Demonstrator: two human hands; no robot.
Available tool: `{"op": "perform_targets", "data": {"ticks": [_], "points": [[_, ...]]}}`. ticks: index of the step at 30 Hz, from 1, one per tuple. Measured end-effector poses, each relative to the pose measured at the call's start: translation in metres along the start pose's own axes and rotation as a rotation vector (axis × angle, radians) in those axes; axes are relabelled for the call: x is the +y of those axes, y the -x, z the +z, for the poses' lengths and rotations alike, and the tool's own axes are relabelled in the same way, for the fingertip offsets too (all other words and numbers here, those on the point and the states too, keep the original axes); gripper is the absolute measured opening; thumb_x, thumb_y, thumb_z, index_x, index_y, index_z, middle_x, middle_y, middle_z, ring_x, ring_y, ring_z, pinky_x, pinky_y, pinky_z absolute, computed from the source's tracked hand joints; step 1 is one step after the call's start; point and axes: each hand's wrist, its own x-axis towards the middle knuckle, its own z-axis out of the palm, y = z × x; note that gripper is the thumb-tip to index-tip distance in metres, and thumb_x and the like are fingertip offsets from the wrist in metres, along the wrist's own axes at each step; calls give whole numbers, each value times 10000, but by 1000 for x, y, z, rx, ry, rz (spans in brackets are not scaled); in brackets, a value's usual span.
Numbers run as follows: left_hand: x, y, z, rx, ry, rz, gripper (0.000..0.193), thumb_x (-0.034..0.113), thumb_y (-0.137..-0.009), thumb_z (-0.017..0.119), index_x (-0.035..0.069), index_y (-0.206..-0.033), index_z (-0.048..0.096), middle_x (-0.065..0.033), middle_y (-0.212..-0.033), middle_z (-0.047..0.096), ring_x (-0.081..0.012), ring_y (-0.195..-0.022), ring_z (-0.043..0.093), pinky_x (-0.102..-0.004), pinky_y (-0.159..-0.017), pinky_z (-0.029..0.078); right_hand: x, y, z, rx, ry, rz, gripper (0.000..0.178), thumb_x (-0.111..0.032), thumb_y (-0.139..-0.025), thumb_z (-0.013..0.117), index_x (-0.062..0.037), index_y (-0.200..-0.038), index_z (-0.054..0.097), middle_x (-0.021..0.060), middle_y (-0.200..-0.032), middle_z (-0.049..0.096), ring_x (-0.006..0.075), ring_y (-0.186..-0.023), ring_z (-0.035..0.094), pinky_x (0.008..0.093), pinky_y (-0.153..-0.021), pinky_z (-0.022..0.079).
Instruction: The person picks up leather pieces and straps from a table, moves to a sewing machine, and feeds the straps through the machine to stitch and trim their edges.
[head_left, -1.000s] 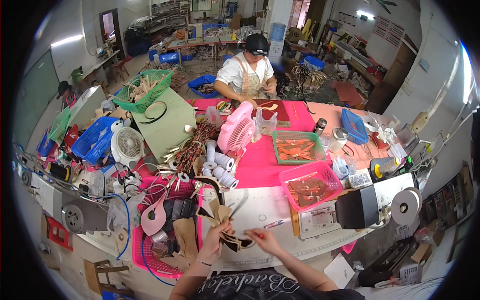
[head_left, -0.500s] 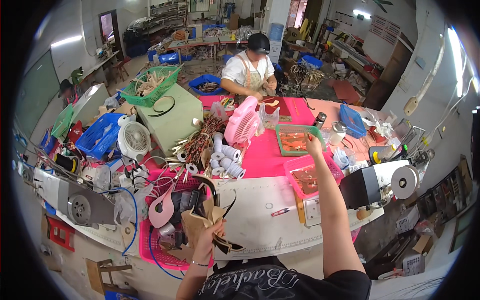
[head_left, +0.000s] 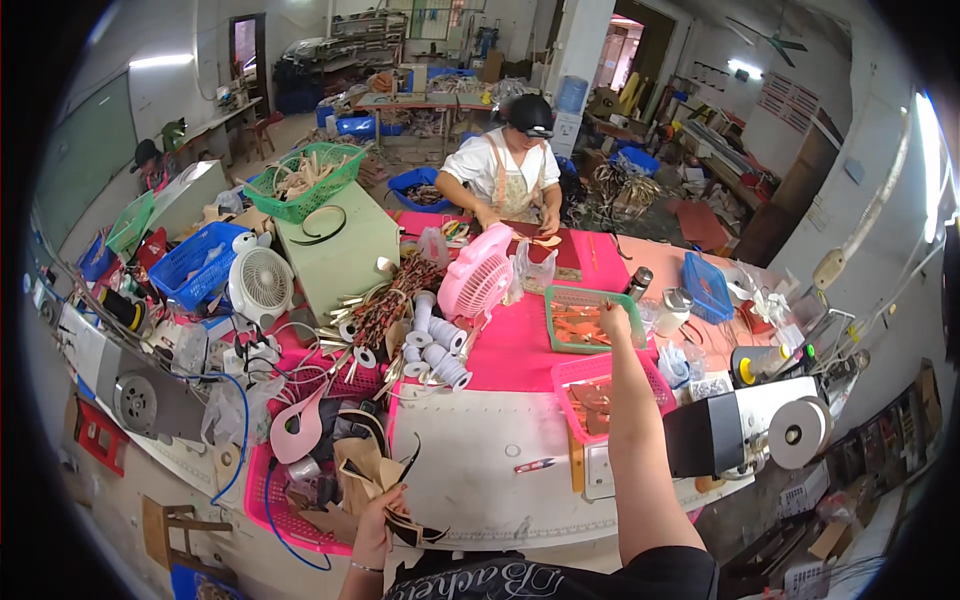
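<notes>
My left hand [head_left: 374, 530] is closed around a bundle of tan and black leather strips [head_left: 372, 474], which fan out above the near right part of a pink basket [head_left: 262, 500]. Some strip ends curl past my fingers toward the table edge. With the arm stretched forward, my right hand [head_left: 613, 320] is over the right side of a green basket [head_left: 558, 346] of flat orange-brown pieces [head_left: 578, 326]. Its fingers look closed; whatever is in them is hidden. Below that forearm lies a pink basket [head_left: 566, 368] with more brown pieces.
A utility knife [head_left: 534, 466] lies on the white table [head_left: 470, 440]. Sewing machines [head_left: 735, 425] flank it. Thread spools [head_left: 446, 366], a pink fan [head_left: 478, 275] and a bundle of strips [head_left: 395, 290] stand farther back. Across the table, a co-worker [head_left: 505, 175] handles pieces.
The whole view has shifted. My left hand has come lower and nearer with the strips. My right hand stays over the green basket, slightly farther in. The co-worker's head has lifted.
</notes>
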Motion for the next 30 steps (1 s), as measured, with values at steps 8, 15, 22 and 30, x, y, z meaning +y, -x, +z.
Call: {"op": "perform_targets", "data": {"ticks": [8, 15, 22, 30], "points": [[-9, -11, 32, 66, 38, 24, 254, 199, -910, 555, -1, -1065, 560, 50, -644, 429, -102, -609, 476, -253, -636, 431, 0, -9, 3, -9, -64, 106, 453, -391, -916, 518, 41, -917, 652, 186, -737, 683, 281, -624, 689, 385, -591, 551], [-21, -26, 34, 62, 76, 55, 252, 182, -908, 557, -11, -1070, 563, 41, -648, 421, -102, -603, 473, -255, -618, 431, -1, -38, 18, 148, 53, 32, 406, -339, -887, 536, 41, -832, 667, 203, -745, 676, 298, -670, 690, 405, -646, 538], [-23, -27, 30, 77, 123, 15, 243, 175, -905, 563, -16, -1056, 568, 38, -639, 414, -101, -587, 465, -257, -593, 429, -14, -23, 16, 66, 57, 94, 428, -393, -876, 544, 11, -949, 663, 213, -929, 664, 349, -937, 641, 443, -812, 500], [-16, -38, 39, 63, 84, -12, 249, 163, -906, 562, -18, -1077, 551, 38, -640, 414, -101, -583, 467, -251, -579, 427, 18, -32, 26, 51, -8, 124, 452, -429, -885, 533, -7, -942, 687, 195, -843, 689, 344, -912, 656, 444, -816, 505]]}}
